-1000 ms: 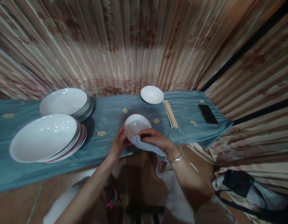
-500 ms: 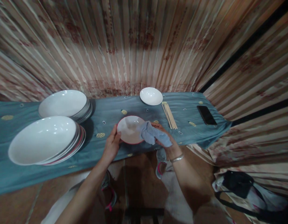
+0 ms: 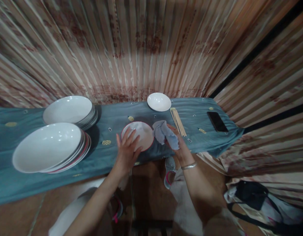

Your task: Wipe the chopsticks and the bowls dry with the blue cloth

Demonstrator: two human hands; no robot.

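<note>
A white bowl with a red rim (image 3: pixel 145 137) sits near the front edge of the cloth-covered table. Over its left part spreads my left hand (image 3: pixel 126 150), fingers apart and holding nothing; whether the fingertips touch the inside I cannot tell. My right hand (image 3: pixel 179 141) grips a crumpled light blue cloth (image 3: pixel 163 131) just right of the bowl, and the cloth covers some of the fingers. Behind the bowl stands a smaller-looking white bowl (image 3: pixel 159 101). A bundle of wooden chopsticks (image 3: pixel 178 122) lies beyond my right hand.
Two stacks of large white bowls, a front stack (image 3: pixel 47 147) and a back stack (image 3: pixel 67 109), fill the table's left. A black phone (image 3: pixel 217 121) lies at the right end. Pleated curtains (image 3: pixel 146 42) hang behind the table, and a bag (image 3: pixel 261 200) rests at lower right.
My left hand has left the bowl's left rim and moved right, over the bowl, with fingers spread. The right hand has drawn the cloth out of the bowl, slightly right and up.
</note>
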